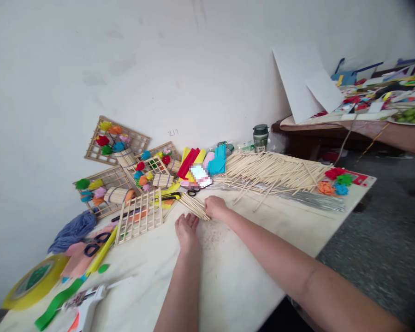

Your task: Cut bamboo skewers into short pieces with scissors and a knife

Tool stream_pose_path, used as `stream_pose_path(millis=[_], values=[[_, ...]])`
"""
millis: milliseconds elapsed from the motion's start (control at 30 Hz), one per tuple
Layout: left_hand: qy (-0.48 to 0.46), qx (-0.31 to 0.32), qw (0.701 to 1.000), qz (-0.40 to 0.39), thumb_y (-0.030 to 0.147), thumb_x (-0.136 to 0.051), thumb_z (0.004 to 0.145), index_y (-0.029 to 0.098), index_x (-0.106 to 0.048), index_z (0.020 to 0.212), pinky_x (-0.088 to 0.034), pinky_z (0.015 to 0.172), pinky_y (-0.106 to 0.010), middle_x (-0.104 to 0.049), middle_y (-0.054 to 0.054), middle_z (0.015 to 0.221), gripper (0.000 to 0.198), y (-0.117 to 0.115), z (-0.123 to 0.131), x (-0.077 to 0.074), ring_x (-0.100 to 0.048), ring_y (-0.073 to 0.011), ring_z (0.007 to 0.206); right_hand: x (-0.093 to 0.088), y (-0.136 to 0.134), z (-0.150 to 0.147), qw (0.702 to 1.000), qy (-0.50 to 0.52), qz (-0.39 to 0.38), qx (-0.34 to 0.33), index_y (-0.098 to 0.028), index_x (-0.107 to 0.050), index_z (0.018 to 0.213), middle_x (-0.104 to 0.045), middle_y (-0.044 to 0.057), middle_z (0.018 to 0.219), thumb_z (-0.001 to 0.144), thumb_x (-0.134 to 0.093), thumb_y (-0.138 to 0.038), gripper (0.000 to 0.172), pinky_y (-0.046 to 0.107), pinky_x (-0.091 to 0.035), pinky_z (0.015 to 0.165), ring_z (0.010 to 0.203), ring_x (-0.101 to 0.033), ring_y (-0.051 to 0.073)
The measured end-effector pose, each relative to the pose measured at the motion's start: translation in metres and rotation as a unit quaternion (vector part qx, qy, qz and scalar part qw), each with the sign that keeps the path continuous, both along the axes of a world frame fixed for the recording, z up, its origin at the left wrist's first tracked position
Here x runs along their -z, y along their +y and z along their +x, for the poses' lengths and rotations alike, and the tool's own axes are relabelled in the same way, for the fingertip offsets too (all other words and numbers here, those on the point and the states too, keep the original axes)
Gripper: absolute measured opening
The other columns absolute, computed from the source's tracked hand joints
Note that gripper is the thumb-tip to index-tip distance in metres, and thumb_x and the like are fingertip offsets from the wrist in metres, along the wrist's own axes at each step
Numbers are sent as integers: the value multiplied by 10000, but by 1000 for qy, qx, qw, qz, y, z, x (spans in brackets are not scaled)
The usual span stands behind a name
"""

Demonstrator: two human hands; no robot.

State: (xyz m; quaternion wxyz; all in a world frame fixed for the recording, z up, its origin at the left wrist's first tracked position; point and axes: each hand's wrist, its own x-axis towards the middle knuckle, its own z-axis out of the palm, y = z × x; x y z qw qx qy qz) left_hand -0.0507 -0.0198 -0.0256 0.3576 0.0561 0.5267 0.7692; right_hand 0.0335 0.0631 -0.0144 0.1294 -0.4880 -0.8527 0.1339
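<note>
A small bundle of thin wooden sticks (194, 205) lies slanted on the table between my hands. My left hand (187, 228) is at the near side of the bundle, fingers apart and slightly curled, with nothing visible in them. At the right end of the sticks, my right hand (215, 207) is closed in a fist against them; its fingertips are hidden, so what it grips cannot be made out. Just beyond are a yellow-and-black cutter (171, 196) and scissors with black handles (192, 192).
A large pile of wooden sticks (273, 170) spreads at the back right, with silver wires (318, 200) before it. Stick lattices (141, 216) with colourful paper flowers stand left. Nearer are a glue gun (90, 302) and yellow tape roll (36, 281). Another person's arm (401, 138) shows right.
</note>
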Motion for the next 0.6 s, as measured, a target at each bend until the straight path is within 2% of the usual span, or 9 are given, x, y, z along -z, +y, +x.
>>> stream_pose_path(millis=[200, 367, 600], values=[[10, -13, 1000, 22, 210, -401, 776, 169, -398, 919, -498, 725, -310, -518, -79, 919, 149, 1, 0, 7, -611, -118, 694, 3, 6, 5, 1000, 28, -13, 3, -188, -666, 875, -649, 73, 966, 693, -515, -172, 237, 253, -410, 689, 884, -580, 203], [50, -36, 998, 29, 194, -466, 743, 174, -434, 875, -471, 777, -295, -524, -50, 916, 137, 4, 4, 14, -592, -99, 734, 2, 6, 3, 1000, 23, -2, 4, -182, -657, 896, -631, 91, 994, 724, -512, -274, 243, 265, -419, 680, 883, -579, 216], [196, -32, 980, 4, 294, -473, 751, 186, -502, 896, -414, 846, -305, -556, -42, 934, 183, 7, 2, 30, -553, -137, 892, -5, -2, -4, 997, -67, 27, 4, -121, -647, 951, -634, 146, 946, 654, -547, -171, 318, 280, -439, 662, 854, -594, 240]])
